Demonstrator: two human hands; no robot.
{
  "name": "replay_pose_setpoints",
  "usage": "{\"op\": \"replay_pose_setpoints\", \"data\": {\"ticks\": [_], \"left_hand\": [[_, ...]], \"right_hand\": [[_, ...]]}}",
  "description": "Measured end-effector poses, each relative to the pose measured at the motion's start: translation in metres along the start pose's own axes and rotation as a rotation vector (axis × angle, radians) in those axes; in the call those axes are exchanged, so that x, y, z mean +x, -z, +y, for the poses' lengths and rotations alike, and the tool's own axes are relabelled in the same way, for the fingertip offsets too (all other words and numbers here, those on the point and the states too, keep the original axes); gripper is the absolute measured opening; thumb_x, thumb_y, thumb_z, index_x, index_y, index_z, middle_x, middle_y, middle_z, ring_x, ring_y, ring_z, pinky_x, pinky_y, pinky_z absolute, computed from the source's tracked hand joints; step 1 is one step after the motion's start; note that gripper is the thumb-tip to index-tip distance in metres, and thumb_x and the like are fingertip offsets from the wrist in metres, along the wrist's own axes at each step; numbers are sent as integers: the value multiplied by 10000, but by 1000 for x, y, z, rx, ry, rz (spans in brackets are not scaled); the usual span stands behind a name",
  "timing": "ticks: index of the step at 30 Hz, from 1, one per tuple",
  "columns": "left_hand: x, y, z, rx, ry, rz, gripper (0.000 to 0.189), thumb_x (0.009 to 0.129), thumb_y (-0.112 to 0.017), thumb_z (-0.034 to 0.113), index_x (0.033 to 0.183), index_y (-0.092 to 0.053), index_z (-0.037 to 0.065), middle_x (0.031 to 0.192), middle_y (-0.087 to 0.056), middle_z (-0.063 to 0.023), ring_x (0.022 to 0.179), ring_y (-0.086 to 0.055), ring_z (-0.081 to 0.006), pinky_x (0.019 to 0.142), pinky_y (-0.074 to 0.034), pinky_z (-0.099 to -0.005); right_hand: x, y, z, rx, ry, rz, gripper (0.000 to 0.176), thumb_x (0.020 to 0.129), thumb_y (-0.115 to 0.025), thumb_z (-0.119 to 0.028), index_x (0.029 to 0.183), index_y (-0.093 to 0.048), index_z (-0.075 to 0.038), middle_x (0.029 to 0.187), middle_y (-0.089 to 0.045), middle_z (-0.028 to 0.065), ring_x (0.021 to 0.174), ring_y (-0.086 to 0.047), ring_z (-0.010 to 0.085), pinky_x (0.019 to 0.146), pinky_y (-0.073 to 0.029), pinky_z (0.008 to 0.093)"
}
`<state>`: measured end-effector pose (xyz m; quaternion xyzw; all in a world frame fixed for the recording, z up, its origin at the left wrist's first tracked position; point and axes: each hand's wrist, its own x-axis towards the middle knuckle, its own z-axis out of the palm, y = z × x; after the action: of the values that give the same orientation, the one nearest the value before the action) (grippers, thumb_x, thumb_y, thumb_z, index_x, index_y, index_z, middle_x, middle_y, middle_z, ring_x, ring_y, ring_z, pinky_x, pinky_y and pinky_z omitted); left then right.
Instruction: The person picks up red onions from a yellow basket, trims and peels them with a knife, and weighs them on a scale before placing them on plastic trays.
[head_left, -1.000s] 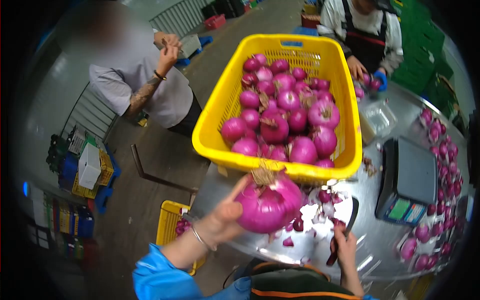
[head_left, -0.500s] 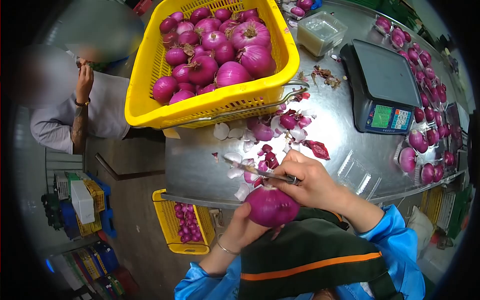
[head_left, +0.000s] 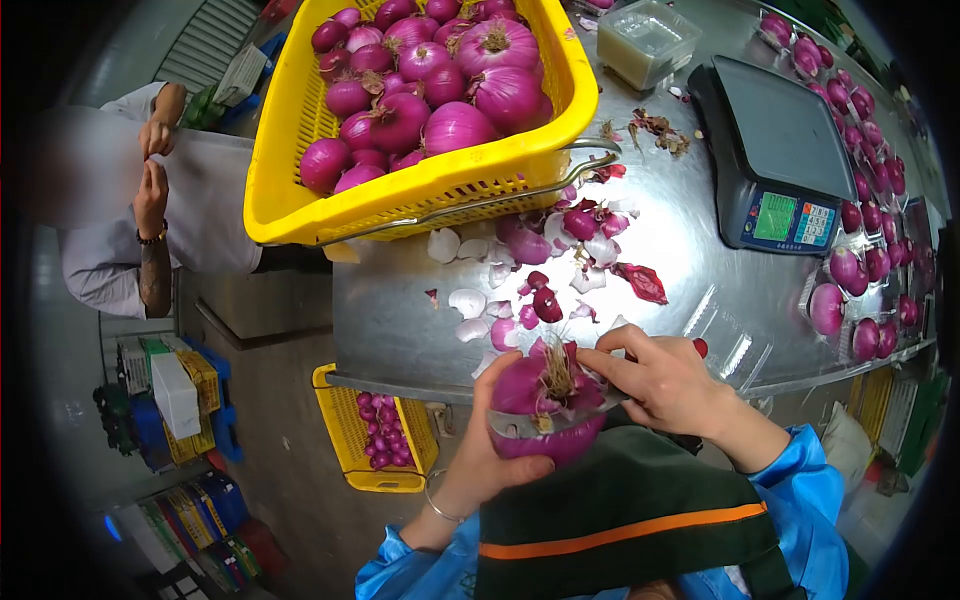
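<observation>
My left hand [head_left: 472, 468] is wrapped round a large red onion [head_left: 560, 445] just in front of the table edge, its tuft of dry roots facing up. In my right hand [head_left: 672, 388] is a knife [head_left: 520, 427], its blade lying across the onion below the roots; the handle is mostly hidden by my fingers. The right thumb and fingers are close to loose purple skin at the onion's top. Peeled skins [head_left: 545, 303] and pale onion layers are scattered on the metal table [head_left: 400, 340] beyond my hands.
A yellow basket [head_left: 420, 205] full of red onions stands on the table. To the right are a digital scale [head_left: 785, 140], clear plastic trays [head_left: 725, 335] and rows of packed onions [head_left: 845, 268]. Another yellow basket [head_left: 350, 455] is on the floor. A co-worker [head_left: 205, 195] stands at left.
The onion has turned in my left hand, so its root end now faces up. My right hand has moved right and down, bringing the blade across the onion. The co-worker's hands have come together.
</observation>
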<state>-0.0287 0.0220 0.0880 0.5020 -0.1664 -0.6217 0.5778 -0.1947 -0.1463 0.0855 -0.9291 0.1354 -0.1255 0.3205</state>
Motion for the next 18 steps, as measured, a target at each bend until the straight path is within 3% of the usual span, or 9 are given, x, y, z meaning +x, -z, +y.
{"op": "replay_pose_setpoints", "data": {"ticks": [5,8,10,11,13,16,18], "left_hand": [[-6,-5,14,216,-8,-98,1032,600,-834,176,1405,-192,92,1308,-385,-92,1232,-398,-215,1039,-315,-355],[-8,-2,13,287,11,-144,1044,588,-833,187,1402,-188,81,1307,-388,-100,1230,-400,-216,1037,-315,-355],[-14,1,16,200,35,-170,1056,575,-837,190,1401,-188,76,1306,-390,-105,1226,-404,-217,1036,-316,-356],[-18,4,18,114,56,-190,1069,561,-840,194,1399,-188,70,1306,-392,-109,1222,-407,-219,1034,-317,-357],[-22,7,20,200,27,-226,1094,538,-851,207,1396,-188,64,1306,-396,-113,1219,-410,-224,1034,-319,-360],[-14,4,20,415,-103,-61,1079,549,-845,152,1385,-169,60,1297,-388,-125,1209,-423,-230,1028,-337,-364],[-10,-1,17,368,-141,7,1077,553,-844,142,1381,-160,59,1289,-385,-128,1205,-424,-229,1023,-343,-367]], "right_hand": [[-4,-3,-5,39,-3,-43,549,619,-658,-30,1160,-579,-90,975,-542,36,604,-597,207,505,-486,331],[-8,-11,-1,54,23,32,569,613,-660,-30,1171,-565,-85,985,-547,44,608,-599,217,505,-490,337],[-12,-15,12,-97,-42,55,631,600,-642,1,1215,-544,-101,979,-545,53,604,-594,219,504,-491,340],[-22,-28,38,1,-179,153,682,592,-614,28,1249,-528,-132,951,-546,57,613,-596,218,510,-495,332],[-22,-17,45,-37,-249,274,699,585,-592,39,1256,-532,-149,943,-555,51,627,-604,214,519,-498,326],[-13,-11,2,71,-3,160,640,620,-621,15,1243,-546,-111,956,-567,39,635,-608,181,504,-488,293],[-8,-13,-6,51,24,171,629,627,-633,2,1241,-545,-102,959,-561,38,633,-607,175,499,-485,292]]}}
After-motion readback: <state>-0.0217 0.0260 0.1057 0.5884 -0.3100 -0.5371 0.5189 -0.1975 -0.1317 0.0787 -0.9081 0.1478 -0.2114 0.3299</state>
